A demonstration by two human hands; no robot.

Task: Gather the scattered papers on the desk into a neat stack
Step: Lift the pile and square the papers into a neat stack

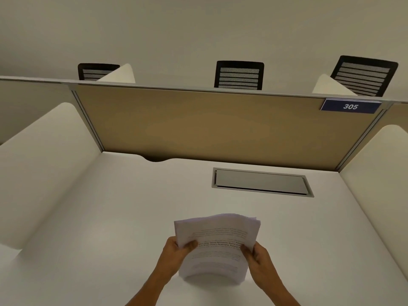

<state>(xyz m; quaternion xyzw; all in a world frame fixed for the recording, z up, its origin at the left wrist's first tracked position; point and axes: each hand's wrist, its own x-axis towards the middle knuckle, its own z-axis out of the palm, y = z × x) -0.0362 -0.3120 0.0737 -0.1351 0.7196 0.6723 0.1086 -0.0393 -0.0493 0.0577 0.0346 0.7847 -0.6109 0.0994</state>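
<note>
White side panels wall in the counter [99, 217], and no loose sheet shows anywhere on its surface. At the near edge, the left hand [174, 252] takes the left side of the papers [216, 244], thumb laid over the printed top page and fingers curled beneath, so its grip is closed on the bundle. The papers sit between both hands, lifted off the counter and bowed, with their near edge sagging down toward the surface; the far edges fan slightly, so the sheets are not yet flush. The right hand [260, 259] pinches the right side in the same way, thumb on top, its grip also closed on the bundle. Farther back and to the right, a grey cable hatch [260, 182] lies flat in the counter, and a tan partition [209, 124] carries a blue plate marked 305 [350, 106]. Judging by this, the gathering looks finished; what seems left is to tap the edges square and set the stack down neatly.
</note>
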